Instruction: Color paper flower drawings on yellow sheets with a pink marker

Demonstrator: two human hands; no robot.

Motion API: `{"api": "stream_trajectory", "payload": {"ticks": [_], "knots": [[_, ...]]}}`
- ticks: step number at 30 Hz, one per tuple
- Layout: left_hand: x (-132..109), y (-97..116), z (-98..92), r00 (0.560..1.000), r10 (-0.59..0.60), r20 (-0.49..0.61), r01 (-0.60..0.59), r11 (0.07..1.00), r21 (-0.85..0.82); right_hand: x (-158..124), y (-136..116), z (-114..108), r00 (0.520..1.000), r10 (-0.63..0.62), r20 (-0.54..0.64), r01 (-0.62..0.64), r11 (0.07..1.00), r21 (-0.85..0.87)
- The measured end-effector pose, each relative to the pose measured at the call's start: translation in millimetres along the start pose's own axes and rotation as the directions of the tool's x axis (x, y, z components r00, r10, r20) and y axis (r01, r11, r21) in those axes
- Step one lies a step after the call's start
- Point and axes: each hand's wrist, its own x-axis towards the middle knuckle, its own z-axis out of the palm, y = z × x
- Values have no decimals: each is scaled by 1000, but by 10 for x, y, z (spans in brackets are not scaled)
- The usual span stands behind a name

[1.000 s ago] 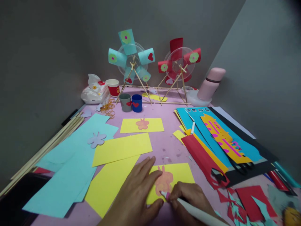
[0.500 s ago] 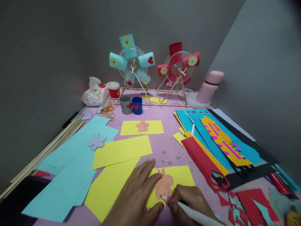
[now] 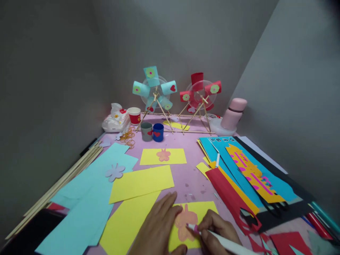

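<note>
My right hand [image 3: 216, 232] is closed round a white marker [image 3: 228, 244] with a pink tip end. Its tip touches the pink butterfly [image 3: 186, 223] on the near yellow card [image 3: 209, 209]. My left hand [image 3: 159, 223] lies flat with its fingers spread, on the left edge of that card, partly over the large yellow sheet [image 3: 127, 223]. Further back, a second yellow card [image 3: 176, 156] bears a smaller pink butterfly [image 3: 163, 155]. A plain yellow strip [image 3: 142, 182] lies between the two cards, to the left, with a lilac butterfly cutout [image 3: 115, 172] beside it.
Light blue sheets [image 3: 87, 194] and wooden sticks [image 3: 55, 187] lie left. Blue [image 3: 154, 95] and red [image 3: 200, 95] paper wheels stand behind two small cups [image 3: 158, 132]. Right are a pink bottle [image 3: 233, 113], blue paper [image 3: 276, 173] and red scraps [image 3: 289, 242].
The marker tip has moved from the butterfly's lower part up to its middle. The view has tilted up, so the things on the table sit lower in the picture. My left hand stays on the card.
</note>
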Motion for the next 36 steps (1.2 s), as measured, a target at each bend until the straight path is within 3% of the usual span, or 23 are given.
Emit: {"api": "stream_trajectory", "payload": {"ticks": [6,11,15,19,26,31,36], "knots": [[-18,-64,62,997,-59,40,60,997,-37,124,-256,117,998,-62,-19,61,996,-61],[-22,-81,120,998,-58,3,58,998,-35,161,-92,133,992,-92,-88,96,994,45],[-17,-8,48,998,-59,-18,59,998,-18,138,32,73,980,-3,-198,42,980,194],[-25,-5,9,997,20,-70,-18,999,33,130,65,37,953,32,-301,71,943,325],[8,19,-9,958,217,-185,-189,969,161,151,93,75,945,-55,-322,157,941,300],[-84,71,-111,933,136,-334,-53,968,247,163,1,66,935,-77,-346,161,961,223],[-330,126,-179,905,198,-376,-83,951,299,51,-174,-29,898,-74,-435,191,954,232]]}}
